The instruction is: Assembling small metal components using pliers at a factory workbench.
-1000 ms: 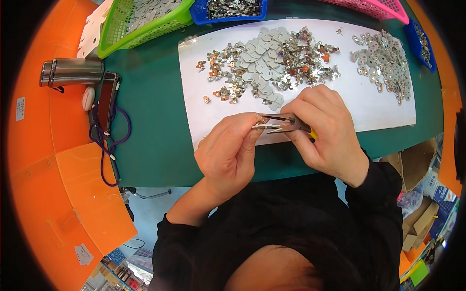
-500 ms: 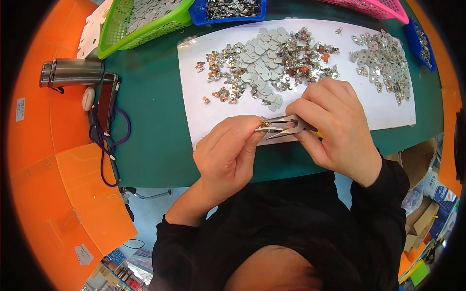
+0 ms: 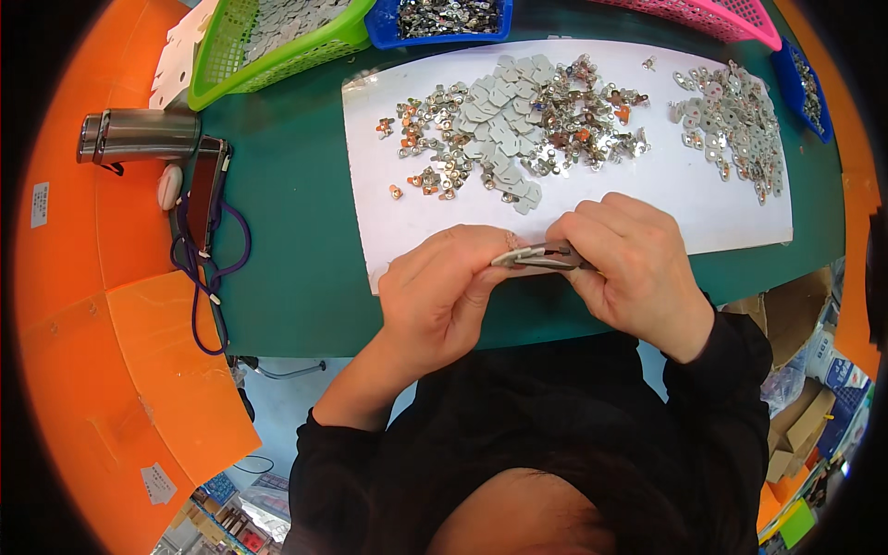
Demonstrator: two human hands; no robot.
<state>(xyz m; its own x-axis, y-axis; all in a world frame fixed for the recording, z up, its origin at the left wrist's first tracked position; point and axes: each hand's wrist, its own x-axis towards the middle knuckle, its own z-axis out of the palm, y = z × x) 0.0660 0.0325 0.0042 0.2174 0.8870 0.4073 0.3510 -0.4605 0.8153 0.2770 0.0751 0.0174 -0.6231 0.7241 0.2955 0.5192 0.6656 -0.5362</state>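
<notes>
1. Head view: the left hand [image 3: 435,291] has its thumb and finger pinched on a small part [image 3: 504,260].
2. The right hand [image 3: 638,268] is wrapped around the pliers [image 3: 555,256]. Their tips point at the left hand and touch the part, and their jaws look nearly together.
3. The part is mostly hidden by fingers and pliers, so I can't tell its shape.
4. The part and both hands are up over the near edge of the white sheet [image 3: 647,208], which lies on the green table [image 3: 277,268].
5. On the sheet, past the hands, is a pile of gray plates [image 3: 504,111]. Shiny bits [image 3: 578,120] sit on both sides of it.
6. Well to the right is another heap [image 3: 735,125] of little pieces.
7. Along the far side are a green basket [image 3: 277,79], a blue tray [image 3: 439,42] and a pink basket [image 3: 717,20].
8. On the left, a silver flask [image 3: 148,136] lies near a phone [image 3: 202,199].
</notes>
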